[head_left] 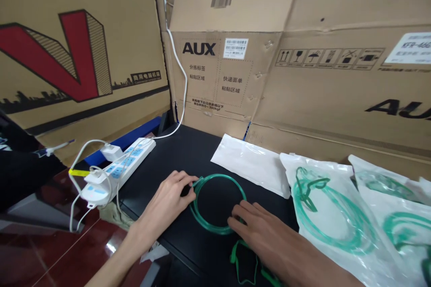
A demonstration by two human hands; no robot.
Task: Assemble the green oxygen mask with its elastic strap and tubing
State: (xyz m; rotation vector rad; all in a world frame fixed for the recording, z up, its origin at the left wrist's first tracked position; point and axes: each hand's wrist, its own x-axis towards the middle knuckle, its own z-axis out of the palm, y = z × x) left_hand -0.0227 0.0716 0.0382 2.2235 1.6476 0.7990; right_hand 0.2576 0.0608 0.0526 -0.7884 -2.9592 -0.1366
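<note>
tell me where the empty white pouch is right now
In the head view the empty white pouch lies flat on the black table, just beyond the green tubing coil, left of the packed bags.

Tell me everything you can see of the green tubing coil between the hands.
The translucent green plastic tubing coil lies flat as a round loop of several turns on the black tabletop. The left hand pinches its left edge; the right hand presses fingers on its lower right. A green mask piece sits just below it.

Green mask (245, 262) partly under right hand (266, 233), cut by bottom edge
</note>
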